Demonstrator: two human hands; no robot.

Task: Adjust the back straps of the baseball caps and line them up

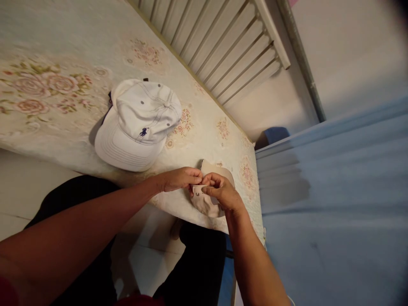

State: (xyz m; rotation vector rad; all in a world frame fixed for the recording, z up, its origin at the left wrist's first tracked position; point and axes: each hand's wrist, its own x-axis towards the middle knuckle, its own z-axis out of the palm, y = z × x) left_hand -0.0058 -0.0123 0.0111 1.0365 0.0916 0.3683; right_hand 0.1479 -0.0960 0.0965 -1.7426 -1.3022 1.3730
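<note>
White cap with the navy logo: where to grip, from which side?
Likely the brim of the white cap, pinched from the person's side: it juts as a broad tab toward the table's near edge, while the crown looks soft and creased.

One camera gives the view, and it is worn on the head of the person. It looks forward and steeply down, along the forearms [105,212], which enter at the lower left and at the bottom right. The left hand [182,178] and the right hand [223,193] meet just below the middle of the view, near enough to tell single fingers. The view is wide: it includes the desk [204,127], the dark trouser legs [204,263], the floor [28,178], the slatted frame [272,34] at the top and the blue cloth [334,204] at the right. It is tilted sideways, so the far edge of the desk runs slanting down to the right.
</note>
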